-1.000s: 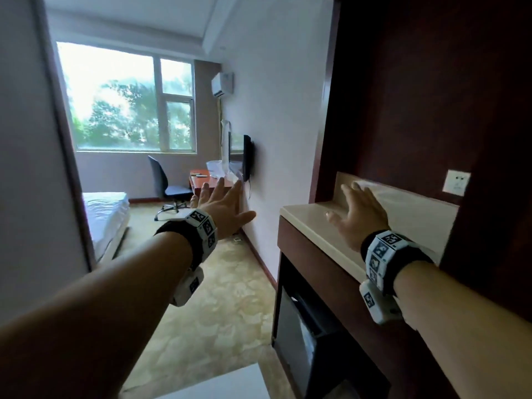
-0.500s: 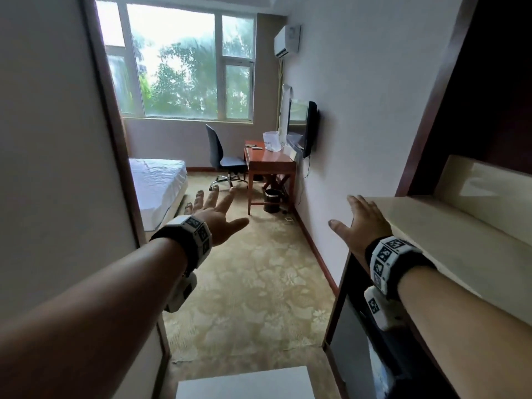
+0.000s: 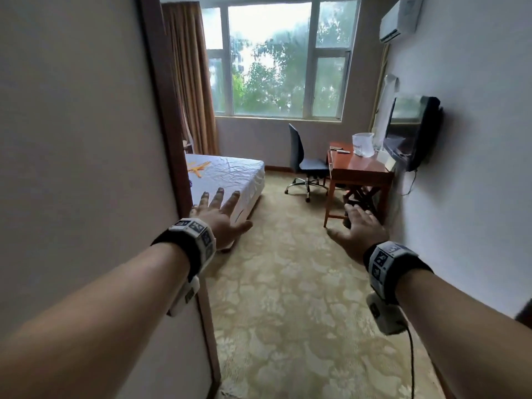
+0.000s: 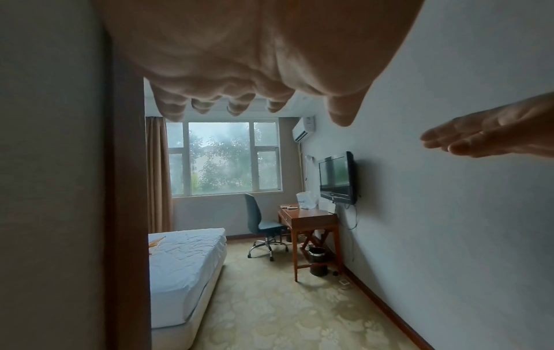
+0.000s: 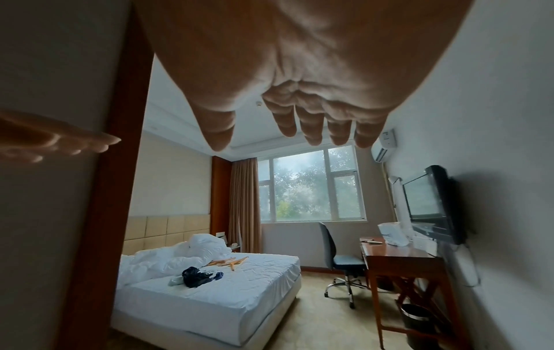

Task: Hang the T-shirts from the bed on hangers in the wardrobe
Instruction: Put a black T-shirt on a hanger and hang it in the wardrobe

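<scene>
In the head view, both arms are held out ahead over the patterned carpet (image 3: 288,298): the left hand (image 3: 221,223) is spread with straight fingers, its grip released and nothing in it, and the right hand (image 3: 359,234) is likewise released and empty, close beside the right wall. Compared with a second ago, the dark wood cabinet and its pale counter are no longer in view on the right, and the window (image 3: 276,61), the chair (image 3: 302,159) and the wooden desk surface (image 3: 357,165) are seen nearer and more squarely; the view has thus been turned and carried toward the room, which suggests the walk to the bed (image 3: 230,177) is under way and no garment has yet been fetched. A few pale wooden hangers (image 3: 198,168) are seen at the bed's far left, partly hidden by the door frame (image 3: 169,139). In the left wrist view, the left palm is seen from below with fingers loosely extended, the bed's near corner lies low on the left, and the T-shirts are hidden. In the right wrist view, a dark crumpled bundle, judged to be the T-shirts (image 5: 199,275), lies on the white sheet just near of the hangers and beside the rumpled duvet (image 5: 179,255), well apart from both hands. The wardrobe is not in view.
</scene>
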Available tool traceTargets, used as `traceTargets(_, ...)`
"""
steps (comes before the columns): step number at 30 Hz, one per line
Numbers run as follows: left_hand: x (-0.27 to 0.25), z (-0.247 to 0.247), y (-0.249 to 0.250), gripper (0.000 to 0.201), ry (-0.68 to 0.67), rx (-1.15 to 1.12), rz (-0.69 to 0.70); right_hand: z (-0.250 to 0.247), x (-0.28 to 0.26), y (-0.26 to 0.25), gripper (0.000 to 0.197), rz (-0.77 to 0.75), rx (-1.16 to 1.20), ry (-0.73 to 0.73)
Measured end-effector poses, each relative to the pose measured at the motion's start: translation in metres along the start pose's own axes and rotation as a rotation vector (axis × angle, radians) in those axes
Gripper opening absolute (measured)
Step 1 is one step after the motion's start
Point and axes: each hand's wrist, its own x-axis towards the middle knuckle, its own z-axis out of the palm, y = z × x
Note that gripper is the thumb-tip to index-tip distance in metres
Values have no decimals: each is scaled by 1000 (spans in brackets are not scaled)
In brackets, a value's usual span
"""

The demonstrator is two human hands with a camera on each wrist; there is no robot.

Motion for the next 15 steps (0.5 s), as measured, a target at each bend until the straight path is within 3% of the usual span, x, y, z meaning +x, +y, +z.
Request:
traceTargets(4, 85, 11, -14, 89, -4, -25, -24, 27, 88, -18, 92, -51, -2, -17)
traceTargets(7, 161, 8, -13, 90, 1, -57, 0, 20, 159, -23, 90, -52, -46, 16)
traceTargets(12, 287, -2, 10, 90, 15, -80, 55, -7, 265, -15, 83, -18, -6, 103)
traceTargets(15, 355, 14, 34, 89, -8, -96, 97, 5, 314, 6, 82, 11, -32, 76)
